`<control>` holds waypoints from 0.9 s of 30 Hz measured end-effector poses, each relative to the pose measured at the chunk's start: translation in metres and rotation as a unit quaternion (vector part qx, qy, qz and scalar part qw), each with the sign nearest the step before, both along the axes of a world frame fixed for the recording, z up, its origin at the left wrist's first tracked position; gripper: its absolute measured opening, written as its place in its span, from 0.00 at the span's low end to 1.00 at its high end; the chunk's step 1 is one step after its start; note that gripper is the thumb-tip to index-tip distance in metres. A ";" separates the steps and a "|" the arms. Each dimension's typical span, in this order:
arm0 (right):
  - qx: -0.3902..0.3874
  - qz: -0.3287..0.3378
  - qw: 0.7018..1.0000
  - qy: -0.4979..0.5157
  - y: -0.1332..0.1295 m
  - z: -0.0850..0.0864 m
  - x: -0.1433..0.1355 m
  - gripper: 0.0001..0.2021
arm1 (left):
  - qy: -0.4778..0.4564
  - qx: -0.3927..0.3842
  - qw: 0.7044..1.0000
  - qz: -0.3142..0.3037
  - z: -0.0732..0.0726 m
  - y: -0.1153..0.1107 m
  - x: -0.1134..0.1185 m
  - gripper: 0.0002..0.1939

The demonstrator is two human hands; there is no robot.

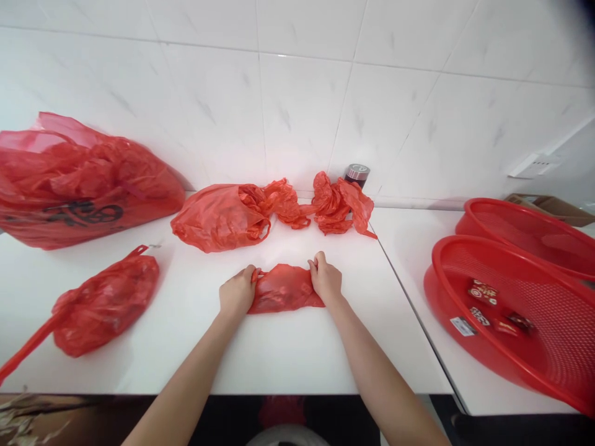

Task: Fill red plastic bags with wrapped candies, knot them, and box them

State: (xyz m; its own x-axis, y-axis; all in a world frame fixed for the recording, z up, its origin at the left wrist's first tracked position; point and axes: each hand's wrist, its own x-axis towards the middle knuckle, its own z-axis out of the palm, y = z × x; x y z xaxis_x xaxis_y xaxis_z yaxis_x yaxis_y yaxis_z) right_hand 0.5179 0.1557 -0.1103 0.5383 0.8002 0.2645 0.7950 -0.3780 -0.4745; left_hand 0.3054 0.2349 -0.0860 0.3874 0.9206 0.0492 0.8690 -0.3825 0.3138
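A small red plastic bag [284, 288] lies flattened lengthwise on the white table, with something inside that I cannot make out. My left hand [238, 290] grips its left end, fingers closed near a loop of the plastic. At the opposite end, my right hand [325, 277] pinches the upper right corner between thumb and fingers. Just behind the hands rests a fuller red plastic bag [214, 217], its contents hidden. Crumpled red plastic bags [332, 207] are bunched to the right of it.
On the left are a large red bag with black lettering [83, 192] and a filled red bag [109, 300]. A can [357, 174] stands by the tiled wall. To the right, a red basket [437, 279] holds several small packets; another red basket [469, 217] is behind it.
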 end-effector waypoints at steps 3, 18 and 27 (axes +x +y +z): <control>-0.011 -0.017 1.000 -0.013 0.000 0.000 0.002 0.06 | 0.005 0.018 1.000 -0.007 -0.001 0.000 0.000 0.16; 0.090 -0.071 0.990 0.077 -0.001 0.000 0.012 0.09 | -0.080 -0.025 0.996 0.019 0.039 -0.007 -0.052 0.18; 0.193 -0.044 0.960 0.199 -0.012 0.005 0.014 0.12 | -0.071 0.011 0.984 -0.165 0.052 -0.031 0.033 0.14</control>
State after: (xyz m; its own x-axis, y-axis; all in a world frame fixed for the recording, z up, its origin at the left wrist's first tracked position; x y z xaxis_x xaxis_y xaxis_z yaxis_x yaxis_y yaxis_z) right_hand 0.5320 0.1440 -0.1055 0.7189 0.6312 0.2912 0.4949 -0.1707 -0.8520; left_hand 0.3386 0.2042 -0.0344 0.6520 0.7445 0.1432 0.6451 -0.6441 0.4111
